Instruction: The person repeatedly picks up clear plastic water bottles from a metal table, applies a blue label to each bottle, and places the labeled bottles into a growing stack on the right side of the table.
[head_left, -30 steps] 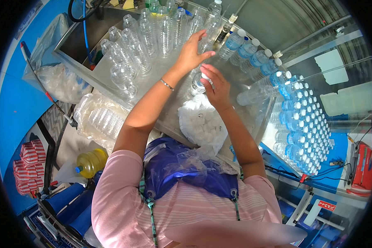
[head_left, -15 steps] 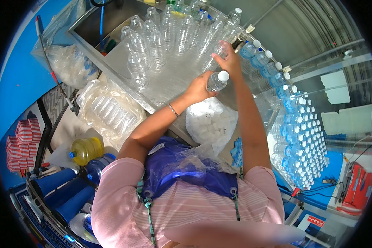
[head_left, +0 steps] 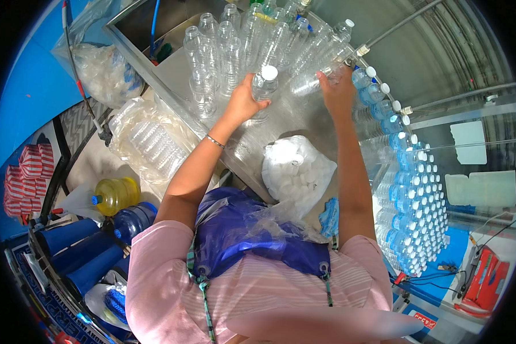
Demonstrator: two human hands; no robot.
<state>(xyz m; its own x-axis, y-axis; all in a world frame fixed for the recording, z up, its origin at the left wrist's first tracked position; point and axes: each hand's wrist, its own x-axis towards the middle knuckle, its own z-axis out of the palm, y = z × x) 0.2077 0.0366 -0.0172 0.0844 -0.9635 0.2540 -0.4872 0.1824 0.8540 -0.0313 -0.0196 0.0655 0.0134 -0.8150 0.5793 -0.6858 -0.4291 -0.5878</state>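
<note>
Head view, capped bottle [head_left: 265,90], in left fingers [head_left: 262,105]

The left hand [head_left: 245,104] is now holding the white-capped bottle [head_left: 264,88] nearer the uncapped bottles [head_left: 230,64], farther left of the bag of caps [head_left: 297,172] than half a second ago. The right hand [head_left: 339,92], at that cap one second ago, is now reaching beside a tilted clear bottle [head_left: 305,86]; its grip is unclear.
</note>
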